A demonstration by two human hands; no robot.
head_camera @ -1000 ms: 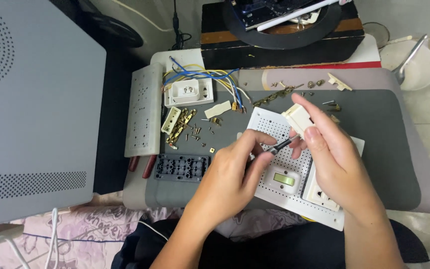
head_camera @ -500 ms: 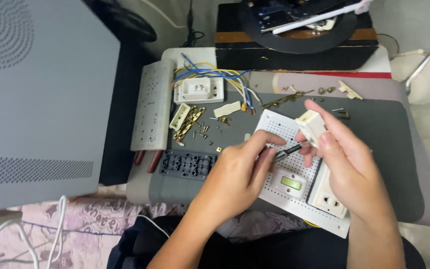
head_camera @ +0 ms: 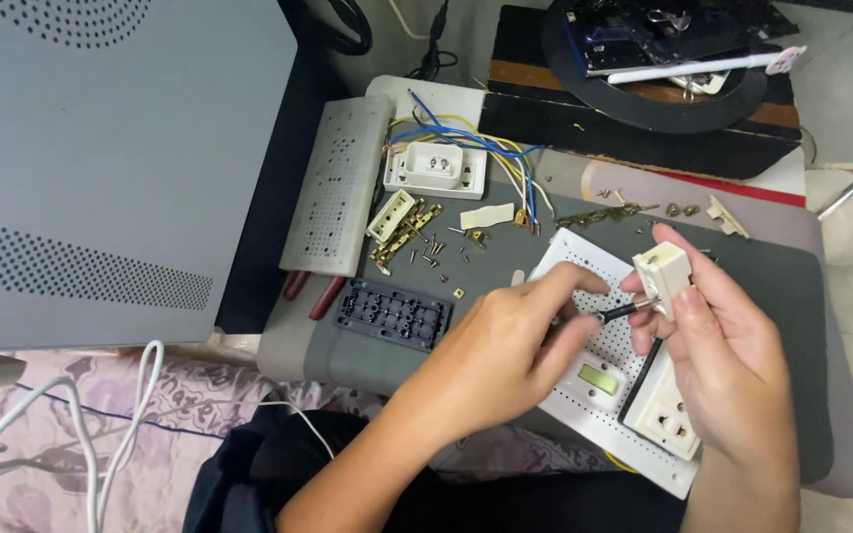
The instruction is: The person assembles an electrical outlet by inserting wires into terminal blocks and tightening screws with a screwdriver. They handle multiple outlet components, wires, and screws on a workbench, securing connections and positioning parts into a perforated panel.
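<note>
The right hand point(head_camera: 718, 365) pinches a small cream socket block point(head_camera: 661, 276) between thumb and fingers, above the white perforated panel point(head_camera: 584, 271). At its nine o'clock the left hand point(head_camera: 505, 350) grips a black screwdriver point(head_camera: 622, 312), tip touching the block. Loose brass screws point(head_camera: 433, 252) lie on the grey mat point(head_camera: 792, 296) at ten o'clock, near a black terminal strip point(head_camera: 394, 314) and a white socket with coloured wires point(head_camera: 436, 170).
</note>
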